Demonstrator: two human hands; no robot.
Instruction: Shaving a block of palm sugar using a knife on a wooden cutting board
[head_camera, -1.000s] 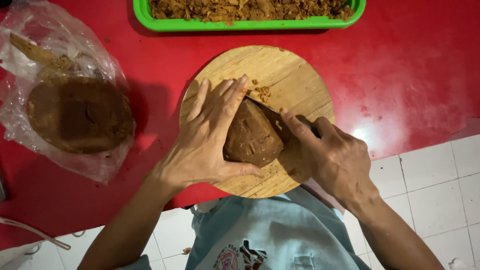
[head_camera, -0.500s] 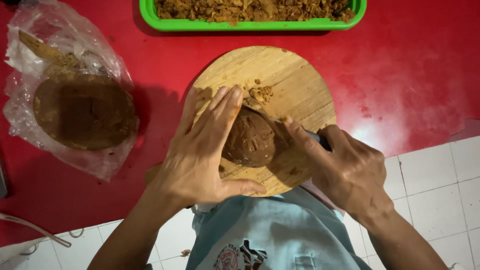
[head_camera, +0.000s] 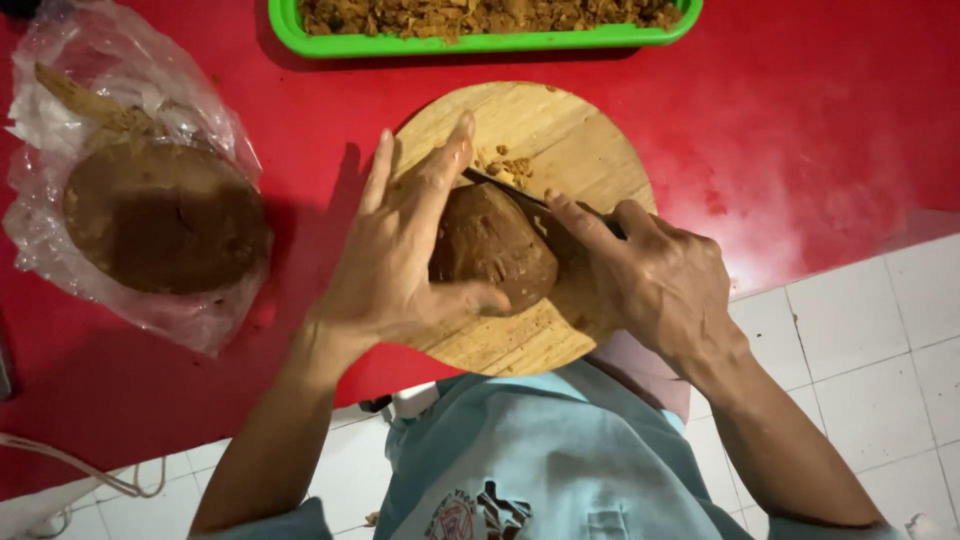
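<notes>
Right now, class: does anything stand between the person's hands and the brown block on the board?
Nothing visible does. The left hand rests directly on the brown block, the right hand presses a knife blade against it on the round wooden board.

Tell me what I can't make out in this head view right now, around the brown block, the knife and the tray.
- Knife: only a sliver of blade shows; the right hand hides the handle, the brown block the cutting edge.
- Brown block: its left side sits under the left hand.
- Green tray: far part cut off by the top edge.
- Bagged brown cake: blurred by crinkled plastic.
- Round wooden board: near rim hidden by the hands.
</notes>
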